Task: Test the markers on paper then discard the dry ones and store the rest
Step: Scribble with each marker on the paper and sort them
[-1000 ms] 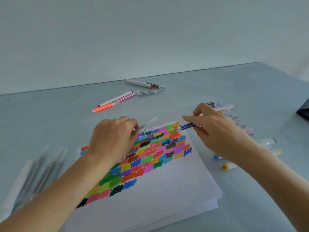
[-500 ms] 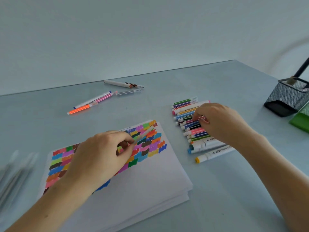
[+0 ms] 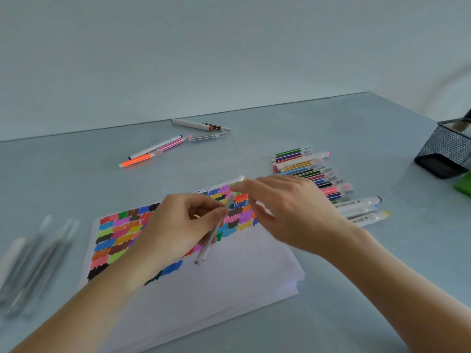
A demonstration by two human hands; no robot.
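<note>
- The marker (image 3: 215,229) in hand is a pale, slim barrel, blurred, held slanted above the coloured patches of the paper stack (image 3: 229,276). Its lower end hangs just over bare white paper. I cannot tell whether it is capped.
- The left hand (image 3: 178,225) grips this marker, fingers and thumb curled round the upper barrel.
- The right hand (image 3: 288,212) hovers just beside the marker's upper end, fingers loosely spread and blurred. It appears to hold nothing, though blur prevents certainty.
- Risk: the hold sits high on the barrel, so a sideways knock from the right hand could twist the marker loose onto the sheet.
- Risk: if the tip is exposed, a drop or drag would likely streak the test patches and confuse the reading of a dry marker.
- Risk: the patches are dense. A faint stroke laid among them could be misjudged. White paper below them offers cleaner ground.
- The row of markers (image 3: 313,174) lies right of the paper, close under the right forearm. A sweep of that arm could scatter it.
- A loose group of markers (image 3: 163,150) lies beyond the paper, well apart.
- Blurred pale markers (image 3: 38,256) lie at the left edge. Mixing these piles would undo the sorting.
- A mesh holder (image 3: 448,146) stands at far right. Reaching it probably means passing over the row.
</note>
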